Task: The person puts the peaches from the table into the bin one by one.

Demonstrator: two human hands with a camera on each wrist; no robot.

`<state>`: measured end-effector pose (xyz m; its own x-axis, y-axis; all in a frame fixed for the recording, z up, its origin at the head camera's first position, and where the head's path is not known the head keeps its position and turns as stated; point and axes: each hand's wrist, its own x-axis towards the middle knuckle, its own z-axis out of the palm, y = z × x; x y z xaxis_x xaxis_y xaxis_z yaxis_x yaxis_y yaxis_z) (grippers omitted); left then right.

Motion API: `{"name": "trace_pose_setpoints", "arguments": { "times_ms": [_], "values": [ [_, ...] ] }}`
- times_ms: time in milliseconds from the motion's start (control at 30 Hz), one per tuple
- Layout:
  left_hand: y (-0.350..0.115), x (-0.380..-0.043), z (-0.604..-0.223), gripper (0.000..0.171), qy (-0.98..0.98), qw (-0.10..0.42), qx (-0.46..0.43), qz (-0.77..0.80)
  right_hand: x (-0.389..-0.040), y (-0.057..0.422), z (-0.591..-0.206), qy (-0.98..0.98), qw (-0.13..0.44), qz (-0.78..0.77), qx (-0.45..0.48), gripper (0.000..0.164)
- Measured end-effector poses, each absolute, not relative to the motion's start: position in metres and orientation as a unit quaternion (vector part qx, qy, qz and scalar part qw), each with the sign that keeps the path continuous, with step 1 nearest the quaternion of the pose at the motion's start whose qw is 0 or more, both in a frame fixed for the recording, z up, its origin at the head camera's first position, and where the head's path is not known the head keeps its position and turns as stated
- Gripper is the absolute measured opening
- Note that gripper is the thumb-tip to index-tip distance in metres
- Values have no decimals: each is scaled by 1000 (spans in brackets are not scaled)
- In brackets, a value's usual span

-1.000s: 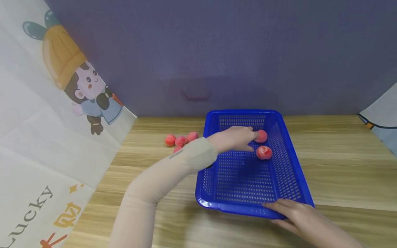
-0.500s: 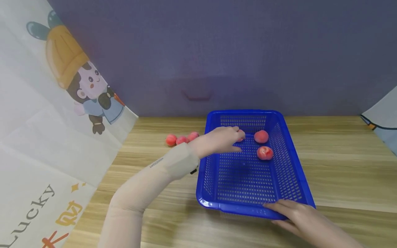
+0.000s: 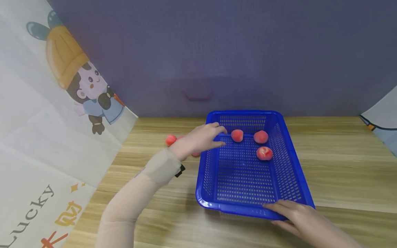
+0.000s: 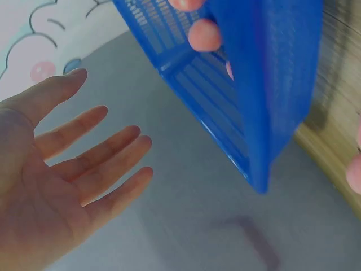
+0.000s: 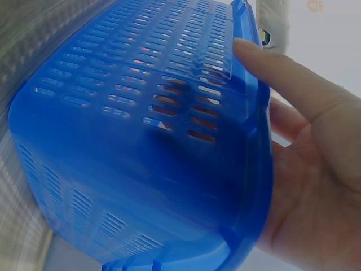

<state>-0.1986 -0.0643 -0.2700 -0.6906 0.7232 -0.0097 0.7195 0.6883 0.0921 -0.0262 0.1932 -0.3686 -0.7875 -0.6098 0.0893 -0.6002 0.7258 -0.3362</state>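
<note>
A blue mesh basket (image 3: 243,179) stands on the table. Three peaches lie in it: a left one (image 3: 237,135), a right one (image 3: 261,137) and a nearer one with a pale mark (image 3: 264,153). My left hand (image 3: 203,137) is above the basket's left rim, fingers spread and holding nothing; the left wrist view shows the bare palm (image 4: 51,209). My right hand (image 3: 293,215) grips the near right rim, thumb outside and fingers over the edge, as the right wrist view confirms. Left of the basket, more peaches (image 3: 171,140) are partly hidden by my left hand and wrist.
The wooden table (image 3: 338,165) runs back to a grey-purple panel (image 3: 235,55). A white sheet with a cartoon figure (image 3: 90,86) hangs at the left. Another pale sheet with a dark edge (image 3: 383,106) is at the right.
My left hand has let go of a peach in the basket's back left and moved left toward the rim. That peach now lies uncovered. My right hand has stayed on the rim.
</note>
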Motion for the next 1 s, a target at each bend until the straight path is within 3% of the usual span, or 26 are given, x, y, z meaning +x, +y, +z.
{"name": "trace_pose_setpoints", "arguments": {
  "times_ms": [533, 1000],
  "values": [
    [-123, -207, -291, 35, 931, -10, 340, 134, -26, 194, -371, 932, -6, -170, -320, 31],
    [-159, -211, -326, 33, 943, -19, 293, 155, -26, 194, -370, 938, 22, -175, -297, 33]
  ]
}}
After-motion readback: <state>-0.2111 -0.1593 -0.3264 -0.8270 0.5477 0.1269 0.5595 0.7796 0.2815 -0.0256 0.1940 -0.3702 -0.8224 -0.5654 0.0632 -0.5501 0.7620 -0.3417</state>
